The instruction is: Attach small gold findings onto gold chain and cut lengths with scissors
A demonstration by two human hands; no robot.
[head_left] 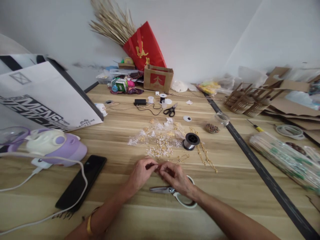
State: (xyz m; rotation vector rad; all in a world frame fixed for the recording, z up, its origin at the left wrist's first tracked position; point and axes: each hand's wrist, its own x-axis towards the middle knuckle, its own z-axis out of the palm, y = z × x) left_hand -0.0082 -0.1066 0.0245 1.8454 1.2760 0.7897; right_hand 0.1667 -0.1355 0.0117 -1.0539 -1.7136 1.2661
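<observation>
My left hand (141, 172) and my right hand (175, 176) meet fingertip to fingertip low on the wooden table (232, 186), both pinched around a tiny piece I cannot make out. Under my right wrist lie white-handled scissors (175, 193), blades pointing left. Just beyond my fingers spreads a scatter of small gold and silver jewellery parts (160, 141) in clear bags. A spool of thin wire (190, 141) rests to their right, beside gold chains (206, 156).
A black phone (82, 181) and a white cable lie at the left by a purple device (53, 145). A white shopping bag (47, 100) stands behind. Black scissors (170, 110), a bead jar (217, 122), a red bag (145, 46), and cardboard pieces (250, 98) fill the far side.
</observation>
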